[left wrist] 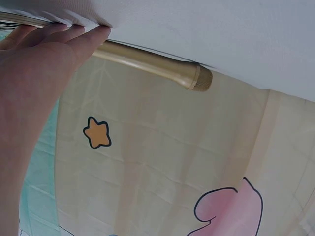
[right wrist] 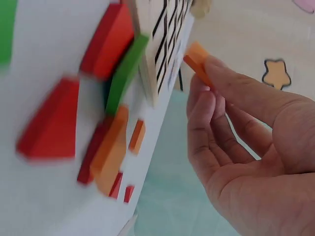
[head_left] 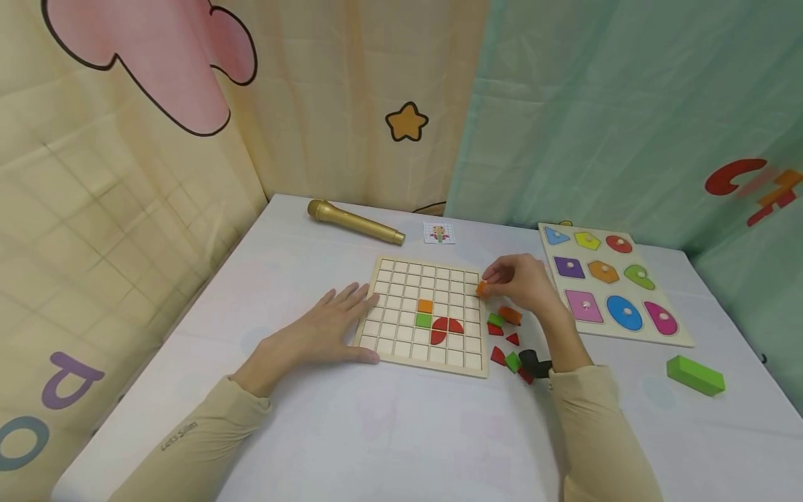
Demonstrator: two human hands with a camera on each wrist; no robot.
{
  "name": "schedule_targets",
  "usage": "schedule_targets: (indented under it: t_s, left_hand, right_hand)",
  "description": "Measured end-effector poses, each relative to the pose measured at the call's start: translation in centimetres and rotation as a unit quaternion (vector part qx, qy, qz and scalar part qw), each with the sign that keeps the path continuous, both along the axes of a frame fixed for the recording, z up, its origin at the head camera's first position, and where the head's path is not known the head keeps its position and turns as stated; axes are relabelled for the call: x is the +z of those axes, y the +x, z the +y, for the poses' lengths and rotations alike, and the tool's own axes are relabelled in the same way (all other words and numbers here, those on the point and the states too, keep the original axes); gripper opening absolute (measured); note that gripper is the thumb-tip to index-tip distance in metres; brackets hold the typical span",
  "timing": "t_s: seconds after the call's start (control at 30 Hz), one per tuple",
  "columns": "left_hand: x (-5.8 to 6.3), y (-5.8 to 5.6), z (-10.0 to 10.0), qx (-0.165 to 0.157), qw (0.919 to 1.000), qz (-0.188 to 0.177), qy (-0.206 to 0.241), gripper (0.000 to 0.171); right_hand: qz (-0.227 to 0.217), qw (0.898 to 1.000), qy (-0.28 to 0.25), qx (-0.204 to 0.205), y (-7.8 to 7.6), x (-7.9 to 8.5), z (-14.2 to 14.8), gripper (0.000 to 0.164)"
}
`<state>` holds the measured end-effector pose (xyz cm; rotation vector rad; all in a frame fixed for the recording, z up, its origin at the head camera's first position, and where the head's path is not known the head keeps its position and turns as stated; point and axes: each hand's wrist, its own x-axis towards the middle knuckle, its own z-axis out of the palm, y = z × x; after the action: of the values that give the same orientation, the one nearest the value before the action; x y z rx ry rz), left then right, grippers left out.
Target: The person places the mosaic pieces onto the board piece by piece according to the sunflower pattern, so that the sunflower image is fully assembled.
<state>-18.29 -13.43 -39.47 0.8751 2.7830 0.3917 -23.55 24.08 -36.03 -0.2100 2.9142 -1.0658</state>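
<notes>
My right hand (head_left: pixel 521 280) pinches a small orange block (right wrist: pixel 198 58) between thumb and fingertips, just beside the right edge of the wooden grid board (head_left: pixel 401 272). With fingers spread and straight, my left hand (head_left: pixel 323 328) rests at the board's left edge, fingertips touching it. In the board's cells lie an orange square (head_left: pixel 425 306), a green square (head_left: pixel 423 321) below it, and red rounded pieces (head_left: pixel 456 325) to their right. Loose pieces lie right of the board, among them a green block (right wrist: pixel 125 73), red blocks (right wrist: pixel 51 120) and an orange one (right wrist: pixel 110 150).
A gold microphone (head_left: pixel 356 222) and a small patterned card (head_left: pixel 438 233) lie behind the board. To the right is a shape puzzle board (head_left: pixel 602 252) with colored knobbed pieces. A long green block (head_left: pixel 695 375) lies near the right side. Curtains enclose the table (head_left: pixel 401 432).
</notes>
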Motion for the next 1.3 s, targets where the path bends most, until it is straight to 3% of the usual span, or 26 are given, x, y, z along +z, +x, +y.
schedule_targets:
  t_s: [0.13, 0.33, 0.53, 0.77, 0.97, 1.13, 1.3]
  left_hand:
    - [-0.1, 0.0, 0.0, 0.0, 1.0, -0.001, 0.001, 0.114]
    - [0.1, 0.1, 0.0, 0.005, 0.9999, -0.011, 0.007, 0.114]
    - [-0.2, -0.1, 0.1, 0.003, 0.9999, -0.01, 0.006, 0.114]
    - [-0.2, -0.1, 0.0, 0.002, 1.0, -0.004, 0.003, 0.115]
    - [0.1, 0.0, 0.0, 0.003, 1.0, -0.004, 0.004, 0.114]
    - [0.1, 0.0, 0.0, 0.003, 1.0, -0.003, 0.003, 0.114]
    - [0.2, 0.1, 0.0, 0.001, 1.0, -0.001, 0.004, 0.114]
  right_hand:
    - [0.008, 0.999, -0.029, 0.018, 0.1, -0.3, -2.5, 0.013]
    - [0.009, 0.999, -0.026, 0.043, 0.4, -0.9, -5.5, 0.01]
    - [0.024, 0.997, -0.015, 0.067, 0.4, -1.4, -6.4, 0.009]
    - [0.003, 0.996, 0.009, 0.086, 0.4, -1.5, -6.6, 0.009]
    - [-0.001, 0.997, 0.019, 0.078, 0.2, -0.4, -4.3, 0.012]
    - [-0.021, 0.999, 0.033, 0.021, 0.1, 1.1, 0.2, 0.022]
    - [-0.053, 0.997, 0.042, -0.029, 0.2, 1.4, 3.6, 0.027]
